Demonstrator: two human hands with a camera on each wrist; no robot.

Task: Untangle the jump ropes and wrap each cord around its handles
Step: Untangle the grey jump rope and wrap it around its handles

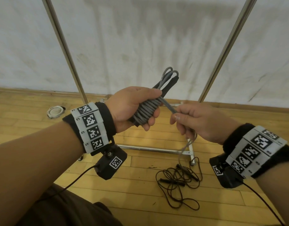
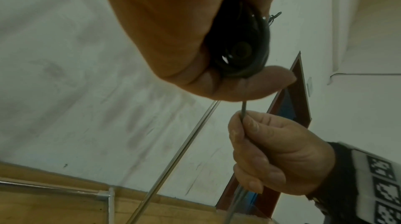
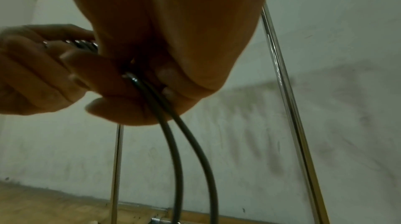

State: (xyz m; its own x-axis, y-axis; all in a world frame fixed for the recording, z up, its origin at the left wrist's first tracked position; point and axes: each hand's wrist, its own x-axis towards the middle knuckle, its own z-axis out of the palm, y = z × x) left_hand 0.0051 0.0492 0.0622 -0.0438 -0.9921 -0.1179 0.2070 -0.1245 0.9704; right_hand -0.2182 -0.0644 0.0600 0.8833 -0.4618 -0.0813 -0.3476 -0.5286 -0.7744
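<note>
Head view, from the left: a round white disc (image 1: 55,111) lies on the yellow wooden plank floor (image 1: 137,203) by a chrome rack pole (image 1: 65,51). Then the left hand (image 1: 132,108), fingers curled tight round the grey jump rope bundle (image 1: 147,110), its cord coiled over the black handles (image 1: 169,84), held up at mid-frame. Right beside it, the right hand (image 1: 200,124) pinches the loose grey cord end (image 1: 170,107), two strands trailing down below the fist. Down on the floor, a thin black jump rope (image 1: 179,181) sprawls in tangled loops.
</note>
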